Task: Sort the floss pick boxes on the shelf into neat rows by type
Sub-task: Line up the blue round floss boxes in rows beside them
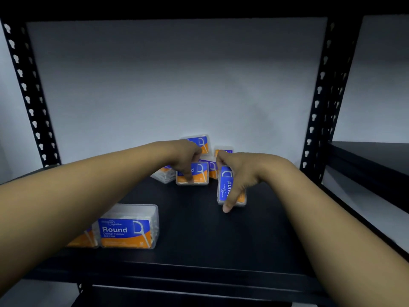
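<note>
Sorting looks barely begun: left hand (186,160) pinches a clear plastic blue-and-orange floss pick box (193,173) in the rear jumble, right hand (238,178) clasps another turned endwise (230,187), w/ only two boxes (129,227) lined up front-left on the black metal shelf (199,235)

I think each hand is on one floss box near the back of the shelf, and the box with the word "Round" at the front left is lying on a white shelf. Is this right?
Not quite: the head view shows the shelf is black, not white. The rest holds: the left hand and right hand each touch a box at the back, and the "Round" box sits front left.
</note>
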Demonstrator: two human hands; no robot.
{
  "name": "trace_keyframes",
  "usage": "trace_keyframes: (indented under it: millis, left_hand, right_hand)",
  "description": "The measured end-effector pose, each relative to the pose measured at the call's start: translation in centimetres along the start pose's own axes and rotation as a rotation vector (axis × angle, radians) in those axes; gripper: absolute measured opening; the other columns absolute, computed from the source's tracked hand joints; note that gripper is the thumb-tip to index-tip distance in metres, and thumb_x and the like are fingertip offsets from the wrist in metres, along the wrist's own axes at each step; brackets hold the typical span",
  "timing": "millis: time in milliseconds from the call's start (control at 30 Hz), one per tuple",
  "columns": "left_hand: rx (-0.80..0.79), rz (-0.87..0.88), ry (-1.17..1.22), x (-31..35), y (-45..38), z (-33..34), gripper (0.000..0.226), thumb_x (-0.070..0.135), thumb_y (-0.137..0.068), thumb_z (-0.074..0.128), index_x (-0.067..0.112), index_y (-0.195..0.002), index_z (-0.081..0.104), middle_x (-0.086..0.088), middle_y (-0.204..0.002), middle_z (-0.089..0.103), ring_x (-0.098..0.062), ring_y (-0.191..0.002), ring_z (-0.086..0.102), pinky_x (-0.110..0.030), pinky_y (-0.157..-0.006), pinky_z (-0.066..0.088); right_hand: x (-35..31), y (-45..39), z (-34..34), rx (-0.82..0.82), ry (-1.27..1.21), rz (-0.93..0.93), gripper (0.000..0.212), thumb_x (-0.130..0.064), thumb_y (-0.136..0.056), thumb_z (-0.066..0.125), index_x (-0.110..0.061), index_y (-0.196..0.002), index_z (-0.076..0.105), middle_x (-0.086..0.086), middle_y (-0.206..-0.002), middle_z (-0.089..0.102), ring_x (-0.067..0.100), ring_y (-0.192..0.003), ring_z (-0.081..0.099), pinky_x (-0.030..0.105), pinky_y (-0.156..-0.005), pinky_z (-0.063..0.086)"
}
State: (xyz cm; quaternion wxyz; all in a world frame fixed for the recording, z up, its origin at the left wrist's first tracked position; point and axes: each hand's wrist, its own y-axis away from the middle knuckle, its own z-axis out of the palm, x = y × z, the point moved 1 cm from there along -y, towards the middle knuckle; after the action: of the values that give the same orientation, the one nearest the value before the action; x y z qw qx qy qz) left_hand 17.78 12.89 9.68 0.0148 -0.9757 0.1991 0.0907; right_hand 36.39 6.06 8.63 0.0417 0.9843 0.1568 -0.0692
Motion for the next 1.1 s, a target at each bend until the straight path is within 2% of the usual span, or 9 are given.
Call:
trace_keyframes:
  millis: [133,200,333,433,533,633,767,933,1100]
  left_hand:
    - [-0.019,0.011,-0.029,0.2,0.2,0.3,0.063,0.044,-0.071,0.088,0.019,-0.119,0.057,-0.002,-0.116,0.061,-0.022,-0.098,0.057,-0.032,-0.08,0.047]
    - [-0.078,0.012,-0.03,0.3,0.2,0.9,0.06,0.047,-0.069,0.089,0.018,-0.114,0.06,-0.001,-0.11,0.064,-0.024,-0.098,0.062,-0.035,-0.083,0.053]
    - [-0.103,0.036,0.02,0.1,0.5,1.9,0.052,0.046,-0.075,0.086,0.022,-0.106,0.052,0.002,-0.108,0.058,-0.022,-0.097,0.058,-0.034,-0.087,0.051]
    - [-0.132,0.048,0.063,-0.3,1.1,1.9,0.049,0.042,-0.079,0.083,0.025,-0.109,0.049,0.002,-0.113,0.06,-0.02,-0.1,0.057,-0.034,-0.093,0.05]
    - [-0.182,0.05,0.102,-0.6,1.4,1.9,0.052,0.039,-0.079,0.084,0.025,-0.117,0.051,0.001,-0.122,0.062,-0.022,-0.11,0.061,-0.042,-0.102,0.052]
    - [-0.232,0.046,0.168,-0.8,1.7,2.0,0.056,0.033,-0.081,0.085,0.027,-0.122,0.047,0.0,-0.126,0.058,-0.026,-0.116,0.061,-0.048,-0.099,0.056]
    - [-0.281,0.038,0.223,-0.6,2.2,1.8,0.073,0.03,-0.089,0.077,0.027,-0.148,0.034,-0.001,-0.141,0.051,-0.022,-0.116,0.055,-0.032,-0.081,0.058]
    - [-0.303,-0.004,0.292,-0.2,2.6,1.7,0.087,0.034,-0.095,0.069,0.026,-0.162,0.014,-0.004,-0.156,0.036,-0.021,-0.114,0.048,-0.038,-0.09,0.057]
    - [-0.305,0.022,0.316,-0.2,2.7,1.7,0.072,0.032,-0.093,0.072,0.028,-0.153,0.032,-0.001,-0.146,0.048,-0.022,-0.117,0.053,-0.039,-0.093,0.057]
  right_hand:
    - [-0.2,-0.3,0.3,0.072,-0.088,-0.108,0.073,-0.053,-0.051,0.096,-0.04,-0.111,0.056,-0.018,-0.105,0.059,0.011,-0.095,0.062,0.035,-0.084,0.055]
    - [-0.2,-0.4,0.4,0.081,-0.118,-0.16,0.058,-0.051,-0.058,0.094,-0.036,-0.105,0.064,-0.014,-0.106,0.065,0.011,-0.095,0.066,0.037,-0.087,0.057]
    - [-0.2,0.0,0.1,0.138,-0.212,-0.19,0.044,-0.043,-0.065,0.093,-0.029,-0.099,0.069,-0.012,-0.097,0.071,0.008,-0.086,0.069,0.03,-0.075,0.057]
    - [-0.2,0.1,-0.1,0.161,-0.252,-0.183,0.042,-0.042,-0.067,0.093,-0.028,-0.096,0.067,-0.017,-0.088,0.069,-0.001,-0.075,0.066,0.019,-0.063,0.05]
    - [0.1,-0.1,-0.1,0.17,-0.256,-0.164,0.043,-0.043,-0.066,0.093,-0.027,-0.094,0.065,-0.015,-0.087,0.069,0.003,-0.074,0.066,0.022,-0.063,0.05]
    - [0.5,-0.4,-0.2,0.202,-0.283,-0.169,0.043,-0.042,-0.066,0.093,-0.026,-0.093,0.064,-0.01,-0.089,0.068,0.007,-0.072,0.064,0.026,-0.063,0.05]
    - [0.2,-0.4,0.0,0.124,-0.309,-0.166,0.043,-0.034,-0.074,0.09,-0.03,-0.109,0.066,-0.008,-0.101,0.068,0.002,-0.074,0.065,0.019,-0.065,0.048]
    - [-0.5,-0.5,0.4,0.062,-0.241,-0.166,0.033,-0.029,-0.082,0.082,-0.033,-0.113,0.07,-0.009,-0.101,0.065,0.003,-0.079,0.062,0.021,-0.073,0.05]
    - [-1.4,-0.3,0.8,0.055,-0.092,-0.144,0.038,-0.033,-0.084,0.076,-0.031,-0.119,0.063,-0.013,-0.098,0.058,0.01,-0.085,0.06,0.025,-0.072,0.049]
